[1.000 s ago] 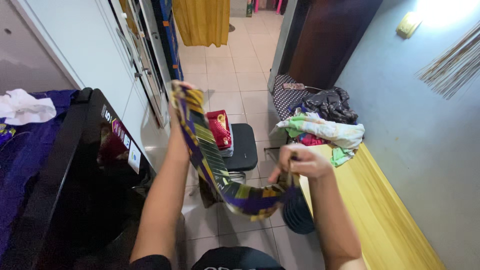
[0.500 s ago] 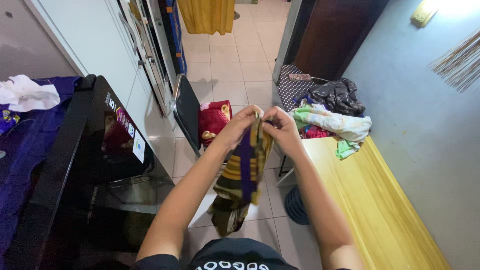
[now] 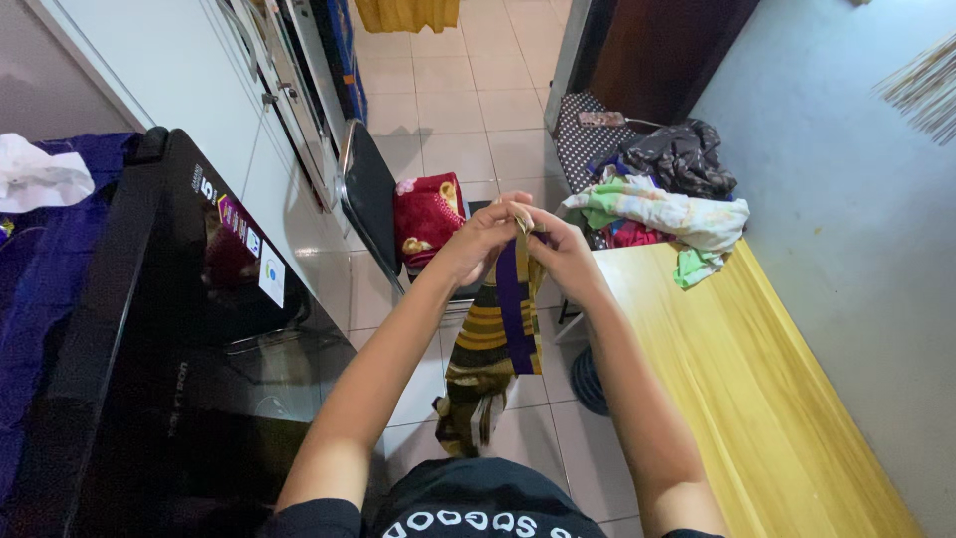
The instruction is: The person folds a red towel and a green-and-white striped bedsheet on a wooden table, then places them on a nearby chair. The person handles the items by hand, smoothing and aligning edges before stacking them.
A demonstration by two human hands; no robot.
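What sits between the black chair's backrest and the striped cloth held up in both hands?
In the head view, a red patterned bundle rests on the black chair, between its backrest and the striped cloth pinched by the left hand and right hand.

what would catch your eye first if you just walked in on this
Dead centre, the left hand and right hand meet, pinching the top of a yellow, purple and dark patterned cloth that hangs down between the arms. To the right, a heap of mixed clothes sits at the far end of a yellow wooden bench.
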